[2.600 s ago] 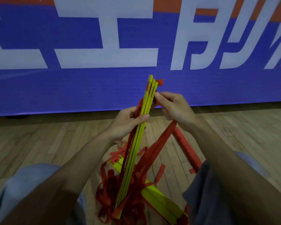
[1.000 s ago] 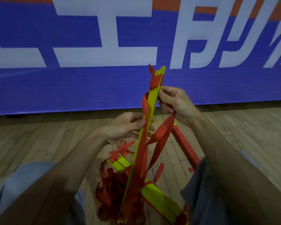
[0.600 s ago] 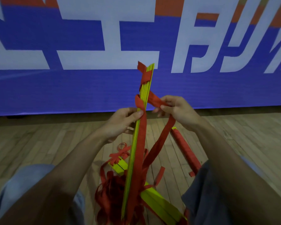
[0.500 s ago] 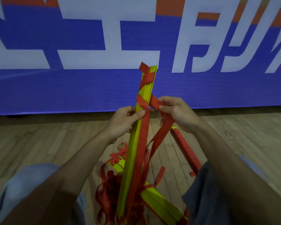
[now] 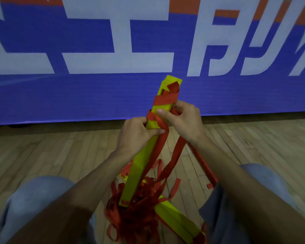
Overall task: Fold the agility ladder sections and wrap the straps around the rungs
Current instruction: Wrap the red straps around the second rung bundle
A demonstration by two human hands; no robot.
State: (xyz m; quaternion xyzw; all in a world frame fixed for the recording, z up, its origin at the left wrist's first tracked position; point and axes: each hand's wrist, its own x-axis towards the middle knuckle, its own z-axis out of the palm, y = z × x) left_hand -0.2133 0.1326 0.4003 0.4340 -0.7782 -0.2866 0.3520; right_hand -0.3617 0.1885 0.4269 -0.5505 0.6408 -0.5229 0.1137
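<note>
Red straps [image 5: 136, 217]: loose tangle on wooden floor [image 5: 42, 155], lower centre.
Second rung bundle [image 5: 178, 222]: flat on floor, lower right.
Stacked yellow rungs [image 5: 139, 166]: tilted upright, centre frame; strap wound round upper end.
Left hand [image 5: 136, 136]: fingers curled round stack, thumb pressing strap.
Right hand [image 5: 185, 120]: thumb on rung face, fingers curled over strap.
Blue banner [image 5: 60, 95]: behind.

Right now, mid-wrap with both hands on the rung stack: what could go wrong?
1. Only a few strap turns sit near the top of the rung stack; if the left hand eases its thumb pinch, they may slacken.
2. The loose strap pile at the stack's foot looks tangled; pulling more through the right hand could snag or knot.
3. The lower stack is unbound, so rungs may fan out.
</note>
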